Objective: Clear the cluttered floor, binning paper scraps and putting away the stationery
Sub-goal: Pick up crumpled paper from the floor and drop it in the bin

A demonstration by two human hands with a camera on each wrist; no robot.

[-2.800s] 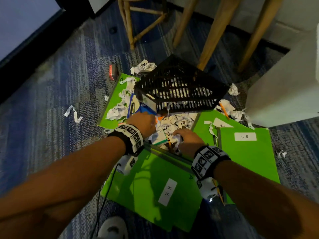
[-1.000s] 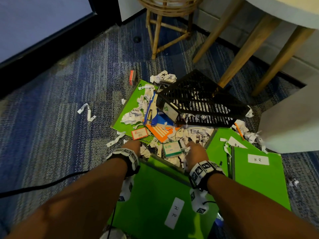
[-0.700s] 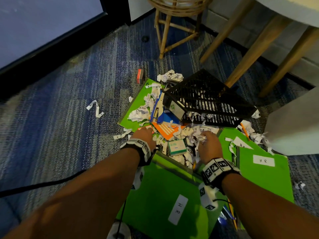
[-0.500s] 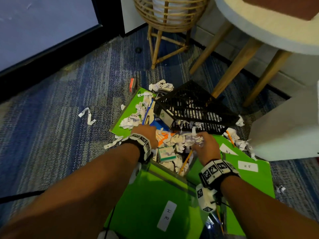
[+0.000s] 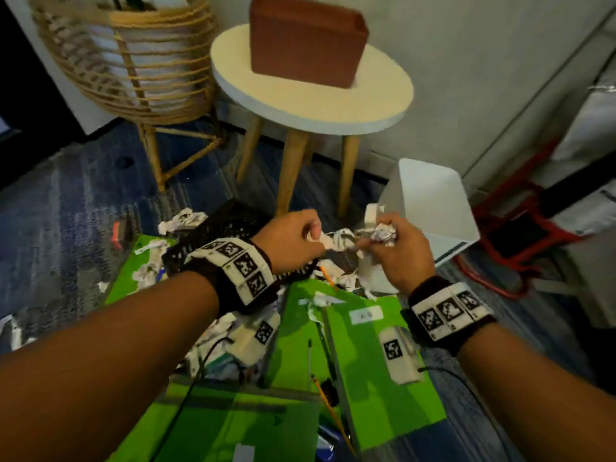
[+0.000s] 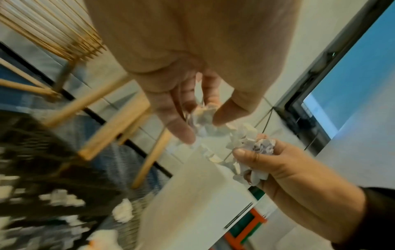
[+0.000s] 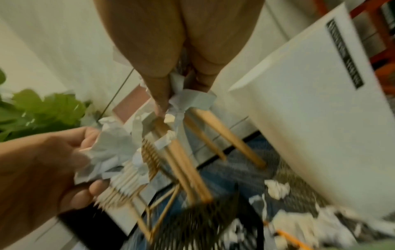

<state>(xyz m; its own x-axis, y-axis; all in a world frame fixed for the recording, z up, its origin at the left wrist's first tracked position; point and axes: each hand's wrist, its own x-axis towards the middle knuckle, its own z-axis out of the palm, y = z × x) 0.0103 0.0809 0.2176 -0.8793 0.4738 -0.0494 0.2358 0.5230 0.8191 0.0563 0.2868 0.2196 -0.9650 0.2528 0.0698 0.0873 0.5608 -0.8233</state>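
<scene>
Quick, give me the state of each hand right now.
Left hand: fingers curled round crumpled paper scraps.
Right hand: gripping a wad of paper scraps.

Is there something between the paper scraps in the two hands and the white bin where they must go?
Nothing visible blocks the way. The left hand and right hand hold crumpled paper scraps in the air, and the white bin stands just beyond the right hand, its opening tilted toward them.
</scene>
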